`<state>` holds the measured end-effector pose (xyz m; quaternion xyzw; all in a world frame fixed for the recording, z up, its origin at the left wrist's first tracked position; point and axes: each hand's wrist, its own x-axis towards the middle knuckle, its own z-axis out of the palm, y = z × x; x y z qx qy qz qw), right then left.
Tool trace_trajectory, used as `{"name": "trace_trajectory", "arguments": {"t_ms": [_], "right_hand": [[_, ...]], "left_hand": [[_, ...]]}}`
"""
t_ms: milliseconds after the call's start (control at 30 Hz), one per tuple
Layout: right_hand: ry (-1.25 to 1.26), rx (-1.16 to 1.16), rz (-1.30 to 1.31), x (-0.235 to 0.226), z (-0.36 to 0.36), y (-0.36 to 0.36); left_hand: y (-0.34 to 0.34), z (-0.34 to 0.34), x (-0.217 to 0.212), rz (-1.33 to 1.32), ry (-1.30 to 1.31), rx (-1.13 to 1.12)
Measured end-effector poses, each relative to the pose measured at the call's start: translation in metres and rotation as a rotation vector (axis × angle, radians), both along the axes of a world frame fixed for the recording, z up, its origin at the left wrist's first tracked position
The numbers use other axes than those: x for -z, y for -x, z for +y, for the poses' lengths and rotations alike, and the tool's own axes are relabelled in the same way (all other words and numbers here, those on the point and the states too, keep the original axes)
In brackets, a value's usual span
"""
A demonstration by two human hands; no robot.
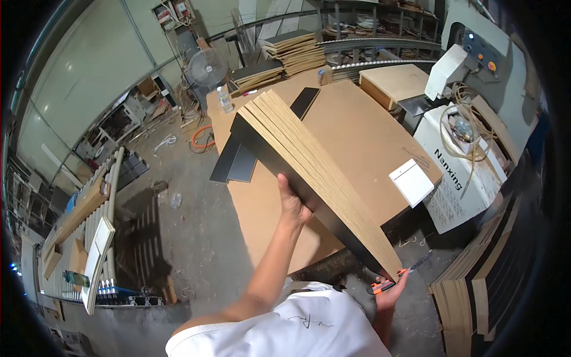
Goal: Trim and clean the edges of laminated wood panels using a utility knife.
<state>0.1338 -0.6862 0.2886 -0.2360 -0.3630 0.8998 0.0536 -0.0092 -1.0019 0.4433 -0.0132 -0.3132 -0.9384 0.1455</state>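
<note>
A long stack of narrow boards, with pale wood edges on top and a dark outer face, slants across the middle above the brown worktable. My left hand grips it near mid-length, thumb up along the dark face and fingers hidden underneath. At the stack's near right end is my right hand, closed around an orange-and-black utility knife. The knife's thin tip points up and to the right, and that hand also appears to touch the end of the boards.
Dark board pieces and another dark strip lie on the worktable, with a clear bottle and a white panel. Board stacks stand behind; a white machine and more boards are at right, rollers at left.
</note>
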Motion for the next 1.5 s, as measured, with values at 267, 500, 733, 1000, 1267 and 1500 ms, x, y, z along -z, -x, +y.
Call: {"name": "trace_trajectory", "arguments": {"t_ms": [267,500,733,1000,1267,1500], "right_hand": [[0.09,-0.027,-0.068,-0.015,0.005,-0.009],[0.02,-0.207,0.16,0.023,0.003,0.008],[-0.486,-0.652,-0.034,-0.022,0.011,0.038],[-0.527,-0.664,-0.24,0.021,-0.027,0.063],[-0.182,-0.501,-0.656,0.061,-0.052,0.086],[0.034,-0.514,-0.664,0.043,-0.063,0.1]], "left_hand": [[-0.011,-0.017,0.011,-0.11,0.036,-0.16],[-0.035,-0.11,0.101,-0.228,-0.139,-0.242],[-0.096,-0.108,0.168,-0.668,-0.202,-0.48],[-0.118,-0.161,0.239,-1.03,-0.18,-0.412],[-0.069,-0.147,0.201,-1.328,0.318,-0.586],[-0.002,-0.104,0.169,-1.599,1.225,-0.729]]}}
